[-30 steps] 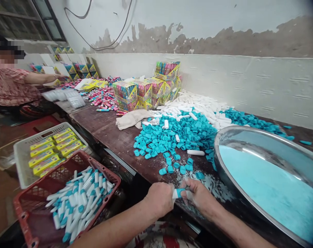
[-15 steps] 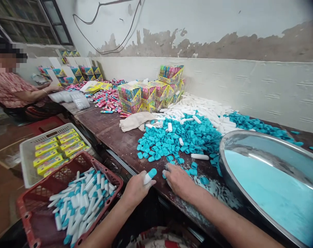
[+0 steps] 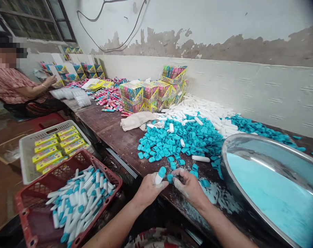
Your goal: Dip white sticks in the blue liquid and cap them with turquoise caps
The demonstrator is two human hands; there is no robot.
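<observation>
My left hand (image 3: 149, 190) is closed around a white plastic tube with a teal cap (image 3: 160, 175) on its upper end, tilted up to the right. Close beside it, the fingertips of my right hand (image 3: 188, 186) pinch a loose teal cap (image 3: 169, 177) just over the table edge. Beyond both hands lies a heap of teal caps (image 3: 182, 137) with a few white tubes among them. A single white tube (image 3: 200, 158) rests at the near side of the heap. Behind it spreads a pile of white tubes (image 3: 210, 113).
At right stands a large metal basin (image 3: 225, 155) of pale blue powder. Left of me, a red crate (image 3: 24, 210) holds capped tubes, with a white basket (image 3: 27, 172) of yellow boxes behind. Packed display boxes (image 3: 151, 94) and a cloth (image 3: 135, 120) sit on the table. A co-worker (image 3: 11, 86) sits far left.
My left hand has moved right with the capped tube, closer to my right hand. The right hand has turned, and the teal cap at its fingertips shows more. The co-worker's hand has risen slightly.
</observation>
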